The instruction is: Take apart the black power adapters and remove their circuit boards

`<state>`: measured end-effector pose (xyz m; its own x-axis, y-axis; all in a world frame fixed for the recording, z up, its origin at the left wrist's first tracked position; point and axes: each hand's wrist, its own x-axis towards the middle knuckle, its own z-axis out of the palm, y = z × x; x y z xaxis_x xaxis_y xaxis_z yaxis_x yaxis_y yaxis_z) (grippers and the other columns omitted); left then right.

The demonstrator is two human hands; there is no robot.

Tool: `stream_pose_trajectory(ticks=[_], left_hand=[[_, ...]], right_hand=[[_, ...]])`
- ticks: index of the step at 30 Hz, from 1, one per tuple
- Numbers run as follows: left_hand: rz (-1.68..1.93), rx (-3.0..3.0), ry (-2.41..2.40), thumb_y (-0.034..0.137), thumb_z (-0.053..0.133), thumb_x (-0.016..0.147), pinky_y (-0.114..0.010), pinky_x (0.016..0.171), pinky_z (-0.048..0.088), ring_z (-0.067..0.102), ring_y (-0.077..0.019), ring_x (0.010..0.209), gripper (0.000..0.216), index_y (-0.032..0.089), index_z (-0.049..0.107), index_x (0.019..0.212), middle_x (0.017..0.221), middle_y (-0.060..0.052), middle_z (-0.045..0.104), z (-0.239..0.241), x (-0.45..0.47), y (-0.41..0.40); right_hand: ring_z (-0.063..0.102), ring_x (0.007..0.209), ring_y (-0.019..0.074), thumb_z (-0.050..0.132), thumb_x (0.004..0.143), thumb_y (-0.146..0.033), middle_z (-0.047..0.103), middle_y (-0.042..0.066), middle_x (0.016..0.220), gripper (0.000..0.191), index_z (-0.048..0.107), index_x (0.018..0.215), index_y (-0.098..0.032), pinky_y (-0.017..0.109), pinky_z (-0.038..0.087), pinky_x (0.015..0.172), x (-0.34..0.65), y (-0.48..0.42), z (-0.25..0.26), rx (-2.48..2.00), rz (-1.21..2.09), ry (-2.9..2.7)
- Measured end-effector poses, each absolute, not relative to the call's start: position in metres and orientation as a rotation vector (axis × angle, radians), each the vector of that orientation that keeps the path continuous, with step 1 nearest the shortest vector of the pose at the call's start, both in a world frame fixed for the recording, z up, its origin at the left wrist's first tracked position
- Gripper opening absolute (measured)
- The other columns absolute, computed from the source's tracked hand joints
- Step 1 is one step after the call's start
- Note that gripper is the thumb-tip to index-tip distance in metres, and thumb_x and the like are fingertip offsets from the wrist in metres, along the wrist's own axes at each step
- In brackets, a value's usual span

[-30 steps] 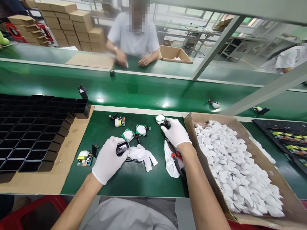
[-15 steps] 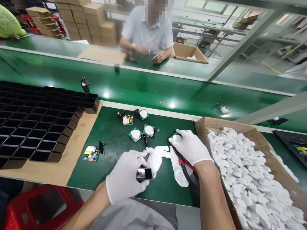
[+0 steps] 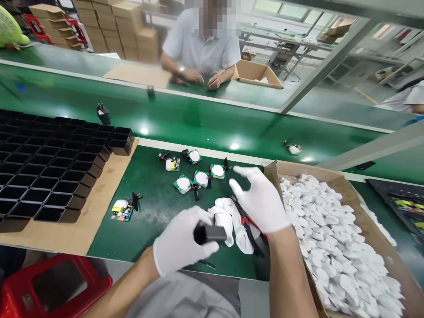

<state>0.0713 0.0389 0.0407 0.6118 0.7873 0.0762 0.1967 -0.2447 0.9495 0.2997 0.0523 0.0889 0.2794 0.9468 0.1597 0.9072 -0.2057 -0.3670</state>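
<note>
Both my hands wear white gloves. My left hand [image 3: 180,242] is closed round a small black housing [image 3: 210,232], held above the green mat's near edge. My right hand [image 3: 260,198] hovers open, fingers spread, just right of a group of small green circuit boards topped with white pads [image 3: 198,177]. Nothing is in it. Under it lie red-handled cutters [image 3: 247,222] and a crumpled white glove [image 3: 228,217]. One more circuit board [image 3: 121,208] lies alone further left.
A black compartment tray [image 3: 53,170] rests on cardboard at left. A cardboard box [image 3: 371,207] of several white pads sits at right. Beyond runs a green conveyor belt [image 3: 205,121] carrying small parts. A person in a light shirt [image 3: 202,44] works across it.
My right hand has set its padded circuit board down with the others and opened. My left hand has turned the black housing and stayed near the mat's front edge.
</note>
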Motion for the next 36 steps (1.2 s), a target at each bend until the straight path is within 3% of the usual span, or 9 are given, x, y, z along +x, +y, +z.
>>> stream_pose_trajectory(ticks=[7,11,15,19,22,25,30,33,36], left_hand=[[1.083,1.461,1.346,0.029,0.076,0.082,-0.034,0.085,0.057,0.072,-0.0217,0.094,0.026,0.024,0.064,0.105,0.103,-0.002,0.072,0.024,0.022,0.045],[0.993,1.529,1.414,0.035,0.079,0.083,-0.036,0.089,0.058,0.073,-0.0237,0.097,0.030,0.024,0.065,0.107,0.105,-0.002,0.073,0.018,0.010,0.032],[0.972,1.552,1.457,0.039,0.078,0.082,-0.037,0.086,0.059,0.073,-0.0242,0.093,0.030,0.024,0.066,0.105,0.101,-0.002,0.074,0.018,-0.002,0.029],[1.021,1.529,1.463,0.039,0.078,0.081,-0.036,0.086,0.059,0.073,-0.0234,0.093,0.031,0.023,0.066,0.105,0.101,-0.003,0.074,0.019,-0.013,0.034],[1.047,1.563,1.499,0.035,0.079,0.080,-0.035,0.082,0.058,0.071,-0.0216,0.087,0.028,0.023,0.065,0.101,0.096,-0.001,0.071,0.017,-0.016,0.036],[1.137,1.625,1.458,0.027,0.077,0.081,-0.034,0.081,0.057,0.069,-0.0201,0.087,0.024,0.024,0.061,0.099,0.095,0.000,0.068,0.016,-0.016,0.035],[1.244,1.655,1.255,0.017,0.072,0.085,-0.040,0.098,0.057,0.071,-0.0240,0.112,0.024,0.024,0.055,0.101,0.111,-0.006,0.068,0.019,-0.014,0.034],[1.196,1.564,1.161,0.012,0.067,0.087,-0.045,0.103,0.057,0.071,-0.0261,0.123,0.028,0.025,0.045,0.098,0.130,-0.010,0.067,0.022,-0.010,0.033],[1.138,1.456,1.108,0.009,0.063,0.085,-0.044,0.100,0.058,0.075,-0.0243,0.118,0.035,0.027,0.034,0.094,0.121,-0.007,0.070,0.028,0.003,0.035]], right_hand=[[0.063,0.134,0.0430,0.069,0.093,-0.061,0.061,0.023,0.152,0.068,0.063,0.147,-0.020,0.051,0.056,0.090,0.261,-0.045,0.042,-2.512,-0.255,-1.559],[0.072,0.102,0.0387,0.061,0.100,-0.053,0.074,0.023,0.121,0.059,0.064,0.143,-0.013,0.046,0.054,0.079,0.271,-0.046,0.024,-2.625,-0.164,-1.305],[0.071,0.098,0.0396,0.056,0.103,-0.049,0.074,0.025,0.112,0.058,0.065,0.144,-0.009,0.049,0.053,0.083,0.291,-0.019,0.030,-2.631,-0.126,-1.248],[0.067,0.121,0.0437,0.064,0.100,-0.052,0.070,0.025,0.137,0.058,0.069,0.143,-0.013,0.058,0.051,0.102,0.283,-0.010,0.050,-2.518,-0.211,-1.232],[0.068,0.122,0.0355,0.073,0.095,-0.039,0.074,0.015,0.134,0.045,0.073,0.137,-0.022,0.051,0.052,0.108,0.254,-0.037,0.052,-2.134,0.035,-1.584],[0.072,0.107,0.0326,0.089,0.083,-0.036,0.077,0.010,0.123,0.050,0.076,0.131,-0.028,0.046,0.059,0.092,0.227,-0.067,0.036,-1.895,0.325,-1.918],[0.069,0.077,0.0258,0.069,0.100,-0.023,0.074,0.007,0.084,0.013,0.081,0.101,-0.023,0.041,0.056,0.074,0.236,-0.058,0.014,-1.968,0.124,-1.989],[0.074,0.092,0.0301,0.072,0.097,-0.030,0.079,0.010,0.097,0.014,0.080,0.106,-0.021,0.047,0.058,0.088,0.259,-0.027,0.029,-1.961,0.052,-1.939],[0.072,0.115,0.0336,0.072,0.096,-0.028,0.079,0.012,0.120,0.024,0.078,0.118,-0.022,0.051,0.054,0.106,0.271,0.014,0.052,-1.919,0.044,-1.967]])
